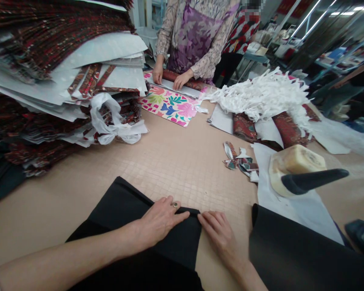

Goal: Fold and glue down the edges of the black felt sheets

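A piece of black fabric [121, 218] lies on the table in front of me, with a narrow fold along its far edge. My left hand [157, 222], wearing a ring, rests on that fold with its fingers spread and pressing down. At the fabric's right corner, my right hand [220, 232] pinches the edge between thumb and fingertips. The near part of the fabric runs out of view at the bottom.
Tall stacks of patterned fabric [57, 48] rise at left. A co-worker's hands [182, 79] work across the table beside a floral sheet [170, 107]. White strips [261, 95], fabric scraps [239, 161], a dark-handled pale block [297, 169] and a black sheet [297, 250] lie right.
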Demonstrator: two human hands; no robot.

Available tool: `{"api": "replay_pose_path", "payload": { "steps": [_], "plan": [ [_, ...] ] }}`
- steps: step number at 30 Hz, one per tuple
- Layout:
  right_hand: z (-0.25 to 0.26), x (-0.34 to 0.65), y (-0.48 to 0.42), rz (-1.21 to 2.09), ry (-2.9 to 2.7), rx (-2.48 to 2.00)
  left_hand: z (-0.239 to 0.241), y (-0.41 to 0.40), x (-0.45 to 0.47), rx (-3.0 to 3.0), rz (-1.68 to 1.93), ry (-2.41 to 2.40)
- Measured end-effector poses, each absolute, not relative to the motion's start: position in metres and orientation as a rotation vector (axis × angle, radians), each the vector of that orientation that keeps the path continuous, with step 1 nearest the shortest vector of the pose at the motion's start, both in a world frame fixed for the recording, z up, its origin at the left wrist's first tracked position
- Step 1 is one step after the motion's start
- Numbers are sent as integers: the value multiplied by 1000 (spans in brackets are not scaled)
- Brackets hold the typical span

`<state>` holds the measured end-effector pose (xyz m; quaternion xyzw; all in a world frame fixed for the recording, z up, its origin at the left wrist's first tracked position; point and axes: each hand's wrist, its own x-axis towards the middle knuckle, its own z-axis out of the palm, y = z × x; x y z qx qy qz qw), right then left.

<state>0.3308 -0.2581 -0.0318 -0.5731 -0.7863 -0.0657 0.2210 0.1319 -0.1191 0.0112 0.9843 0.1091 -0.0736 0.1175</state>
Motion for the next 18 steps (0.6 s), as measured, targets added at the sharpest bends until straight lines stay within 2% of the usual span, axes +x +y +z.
{"api": "replay_pose_path", "payload": {
  "steps": [9,14,18],
  "plan": [
    [-52,307,-264,-211,-2064,-1756,7,-126,128,2946,-171,301],
    [-53,316,-279,-339,-1933,-1864,3,-107,78,2922,-174,364],
    [-47,304,-262,-338,-2039,-1818,6,-71,29,2849,-115,482]
  ]
}}
